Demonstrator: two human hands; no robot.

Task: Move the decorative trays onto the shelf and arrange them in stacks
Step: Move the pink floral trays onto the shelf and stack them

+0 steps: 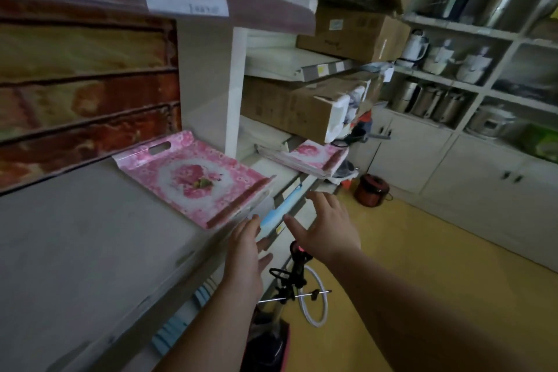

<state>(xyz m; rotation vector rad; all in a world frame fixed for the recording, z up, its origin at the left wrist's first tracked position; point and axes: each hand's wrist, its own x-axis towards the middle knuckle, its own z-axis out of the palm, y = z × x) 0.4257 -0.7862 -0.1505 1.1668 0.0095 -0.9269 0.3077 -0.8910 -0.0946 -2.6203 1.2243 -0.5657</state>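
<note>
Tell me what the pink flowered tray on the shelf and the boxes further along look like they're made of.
Pink tray: probably moulded plastic or melamine, going by its smooth printed rose pattern, raised rim and cut-out handle slot; blur leaves the sheen unclear. Boxes: brown cardboard, matte, with folded flaps and one torn-open end showing white packing inside.

Bare shelf (75, 238) left of the pink tray (193, 178); white upright panel (208, 84) close behind it.
</note>
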